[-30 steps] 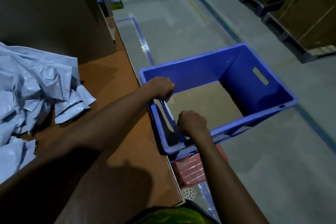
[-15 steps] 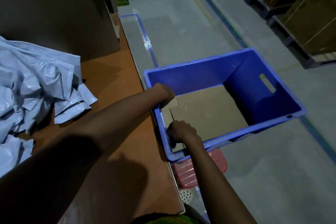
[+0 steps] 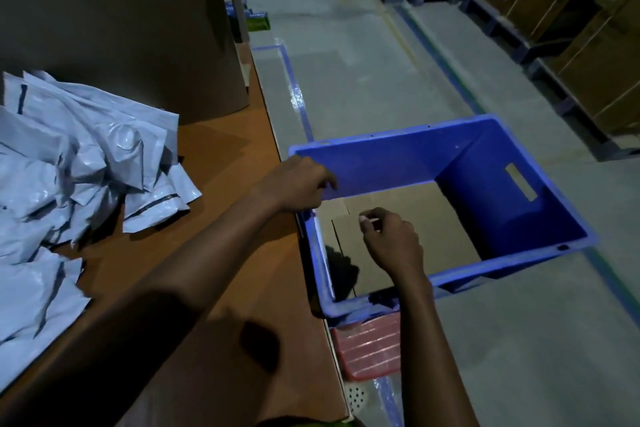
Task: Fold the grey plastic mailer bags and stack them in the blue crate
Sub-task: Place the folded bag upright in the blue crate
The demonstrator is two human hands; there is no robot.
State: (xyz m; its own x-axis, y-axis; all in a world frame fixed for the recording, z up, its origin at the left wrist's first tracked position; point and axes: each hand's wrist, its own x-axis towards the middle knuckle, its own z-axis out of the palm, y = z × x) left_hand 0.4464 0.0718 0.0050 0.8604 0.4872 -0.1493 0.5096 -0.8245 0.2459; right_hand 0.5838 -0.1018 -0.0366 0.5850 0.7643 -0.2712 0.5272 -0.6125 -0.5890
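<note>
"Looking down from the head camera, where are the mailers?"

"Heaped on the left of the desk (image 3: 221, 253) — the grey mailer bags (image 3: 79, 177) lie crumpled and overlapping, well apart from the blue crate (image 3: 398, 163). Behind them a big brown cardboard piece (image 3: 121, 28) stands upright."

"And the crate?"

"Just beside the desk's right edge. Whether it touches, I can't tell. A flat cardboard liner (image 3: 433, 218) covers its bottom, and something red and ribbed (image 3: 370, 347) shows under its near corner."

"The hands?"

"The left hand (image 3: 298, 184) hangs over the crate's left rim, by the desk edge, with its fingers curled loosely downward. Its grip is slack and holds nothing I can see. The right hand (image 3: 393, 241) hovers in the crate's mouth above the liner, thumb and fingertips drawn close together. It's a narrow grip, but whether anything is pinched in it I cannot tell — the light is dim."

"Anything else about?"

"A grey concrete floor (image 3: 346, 80) with a blue tape line (image 3: 298, 97) running away from the crate, and brown cartons (image 3: 588, 45) on dark pallets along the far right."
</note>
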